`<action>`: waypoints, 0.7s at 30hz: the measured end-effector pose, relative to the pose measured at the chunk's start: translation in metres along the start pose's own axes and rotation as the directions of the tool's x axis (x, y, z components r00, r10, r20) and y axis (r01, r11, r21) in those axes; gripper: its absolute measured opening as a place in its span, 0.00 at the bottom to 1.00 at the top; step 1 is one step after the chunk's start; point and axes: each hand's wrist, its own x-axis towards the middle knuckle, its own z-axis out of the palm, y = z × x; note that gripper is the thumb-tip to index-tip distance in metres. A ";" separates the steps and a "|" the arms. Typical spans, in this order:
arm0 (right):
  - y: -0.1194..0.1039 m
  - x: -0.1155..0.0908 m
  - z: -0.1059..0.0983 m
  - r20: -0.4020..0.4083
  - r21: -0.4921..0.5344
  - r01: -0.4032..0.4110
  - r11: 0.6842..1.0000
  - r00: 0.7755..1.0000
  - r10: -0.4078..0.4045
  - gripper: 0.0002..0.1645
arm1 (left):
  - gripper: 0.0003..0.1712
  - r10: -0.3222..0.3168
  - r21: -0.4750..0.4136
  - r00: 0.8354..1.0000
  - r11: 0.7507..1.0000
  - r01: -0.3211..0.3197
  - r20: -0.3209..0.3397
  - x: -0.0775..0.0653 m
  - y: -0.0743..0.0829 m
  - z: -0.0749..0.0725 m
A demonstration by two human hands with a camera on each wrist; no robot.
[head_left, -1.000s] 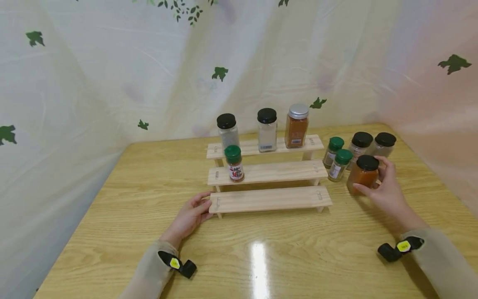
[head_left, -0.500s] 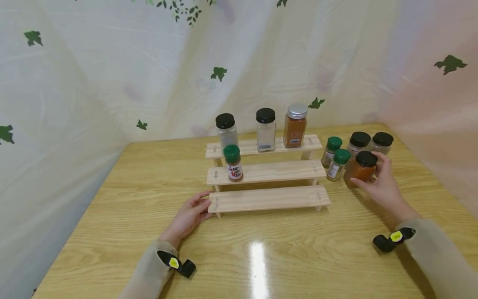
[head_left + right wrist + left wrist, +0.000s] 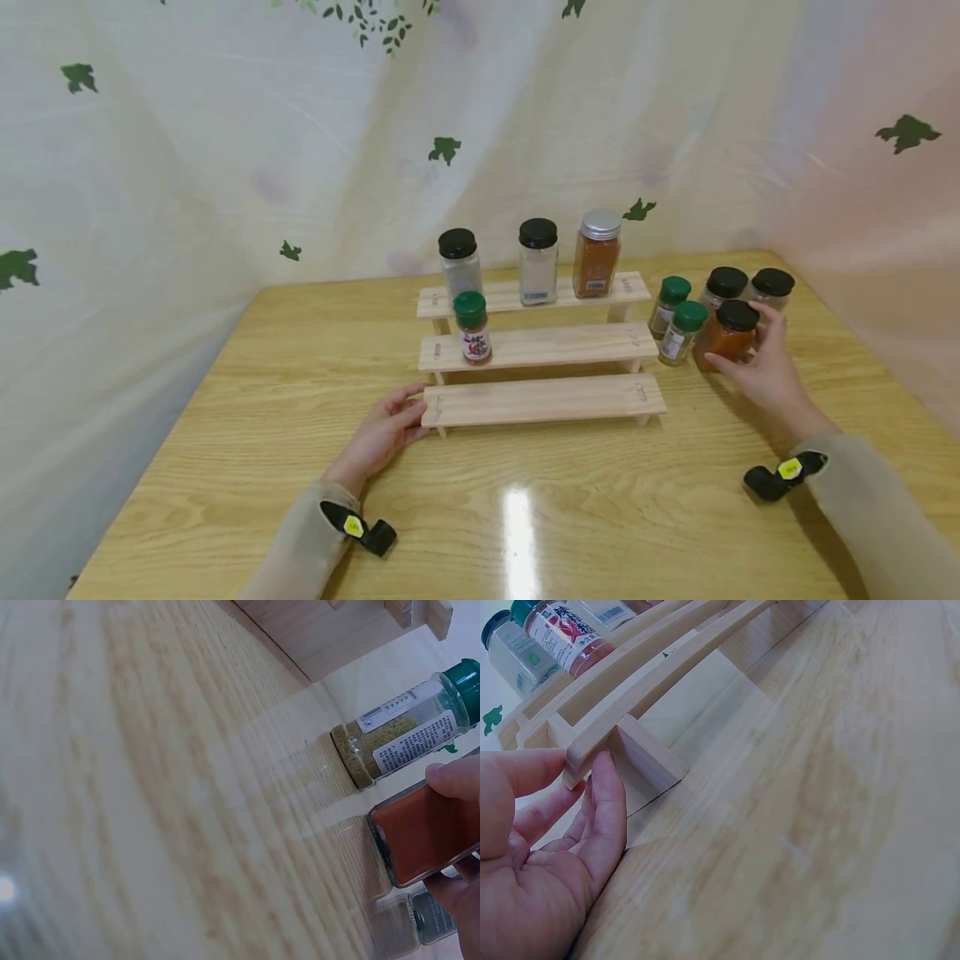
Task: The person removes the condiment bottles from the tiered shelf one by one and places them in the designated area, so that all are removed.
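Observation:
A three-tier wooden rack (image 3: 543, 398) stands mid-table. My left hand (image 3: 384, 435) pinches the left end of its lowest shelf, with fingertips reaching under the board in the left wrist view. On the right, my right hand (image 3: 768, 371) grips a black-lidded jar of orange-red powder (image 3: 726, 337) between thumb and fingers. Whether its base touches the table, I cannot tell. Close by its left side is a green-capped spice bottle (image 3: 409, 727) holding greenish-brown contents. A green-capped bottle with red contents (image 3: 474, 329) stands at the left of the middle shelf.
On the top shelf stand two black-lidded jars (image 3: 537, 262) and a silver-lidded jar of orange powder (image 3: 597, 254). Behind the gripped jar are another green-capped bottle (image 3: 667, 307) and two more black-lidded jars (image 3: 771, 287). A leaf-printed cloth (image 3: 225, 150) hangs behind the table.
My right hand has shifted slightly left and away from me, bringing the jar of orange-red powder slightly the same way. The left hand and the rack stay put.

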 end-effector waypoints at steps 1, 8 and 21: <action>0.001 0.000 0.000 -0.001 -0.010 0.000 1.000 1.000 0.000 0.54 | 0.28 -0.002 -0.001 1.000 1.000 0.002 0.002 0.000 -0.001 0.000; 0.004 0.002 0.000 -0.015 -0.024 0.019 1.000 1.000 -0.020 0.55 | 0.28 0.006 -0.004 1.000 1.000 -0.006 0.007 0.001 -0.001 -0.001; 0.009 0.001 -0.002 -0.009 -0.032 0.024 0.999 1.000 -0.024 0.55 | 0.28 -0.005 0.012 1.000 1.000 0.006 -0.001 0.002 -0.001 0.000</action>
